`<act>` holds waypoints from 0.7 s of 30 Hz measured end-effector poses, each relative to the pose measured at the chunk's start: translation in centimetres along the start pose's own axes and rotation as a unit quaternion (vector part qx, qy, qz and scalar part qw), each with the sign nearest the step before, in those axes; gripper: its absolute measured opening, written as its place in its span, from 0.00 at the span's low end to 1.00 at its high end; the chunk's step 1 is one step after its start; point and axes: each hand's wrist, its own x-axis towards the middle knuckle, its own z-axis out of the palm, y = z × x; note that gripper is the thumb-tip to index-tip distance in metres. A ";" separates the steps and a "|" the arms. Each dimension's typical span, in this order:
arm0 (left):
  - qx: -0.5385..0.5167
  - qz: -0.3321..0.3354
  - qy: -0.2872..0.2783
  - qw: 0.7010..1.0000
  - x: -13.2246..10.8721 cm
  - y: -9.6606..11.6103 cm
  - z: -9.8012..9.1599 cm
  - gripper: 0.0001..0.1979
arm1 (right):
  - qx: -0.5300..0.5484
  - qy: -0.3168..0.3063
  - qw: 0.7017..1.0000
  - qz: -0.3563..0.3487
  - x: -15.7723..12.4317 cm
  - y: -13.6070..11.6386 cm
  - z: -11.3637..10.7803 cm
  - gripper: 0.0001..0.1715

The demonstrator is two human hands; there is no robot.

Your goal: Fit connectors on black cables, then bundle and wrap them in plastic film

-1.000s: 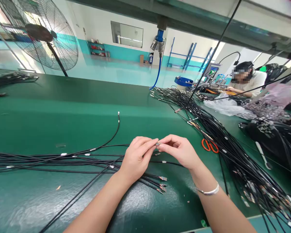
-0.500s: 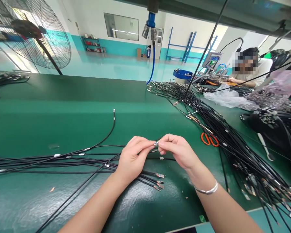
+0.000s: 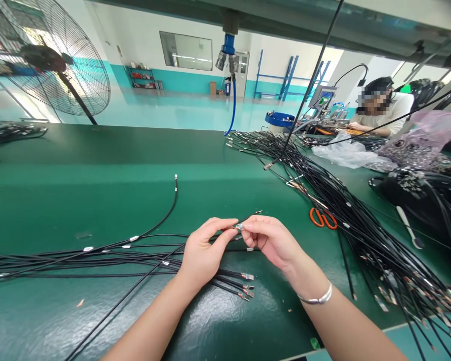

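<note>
1. Live from the counter (image 3: 97, 150): my left hand (image 3: 206, 250) and right hand (image 3: 270, 242) are both clenched in a fingertip pinch on a thin black cable (image 3: 250, 217), gripping its small metal fitting (image 3: 239, 226) at center.
2. At 6 o'clock, crimped cable ends (image 3: 244, 283) fan out just below my hands.
3. At 9 o'clock, long black cables (image 3: 78, 255) run across the counter.
4. At 2 o'clock, orange-handled scissors (image 3: 323, 218) lie beside a big heap of black cables (image 3: 364, 210).
</note>
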 end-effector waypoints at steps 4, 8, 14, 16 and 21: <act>-0.005 0.007 -0.003 1.000 -0.2 -0.1 0.0 0.10 | 0.015 0.001 1.000 0.011 0.1 0.0 0.0 0.11; 0.004 0.040 -0.014 0.999 -0.2 -0.4 0.0 0.12 | 0.057 -0.002 0.997 0.043 0.4 0.1 -0.3 0.11; 0.002 0.048 -0.029 0.998 -0.2 -0.6 -0.1 0.12 | 0.174 -0.017 0.974 0.144 0.8 1.0 -0.4 0.10; 0.000 0.051 -0.033 0.998 -0.2 -0.5 -0.1 0.12 | 0.182 -0.019 0.971 0.155 0.8 1.1 -0.3 0.10; 0.015 0.056 -0.030 0.998 -0.3 -0.5 0.1 0.09 | 0.150 -0.010 0.979 0.137 0.7 0.7 -0.2 0.11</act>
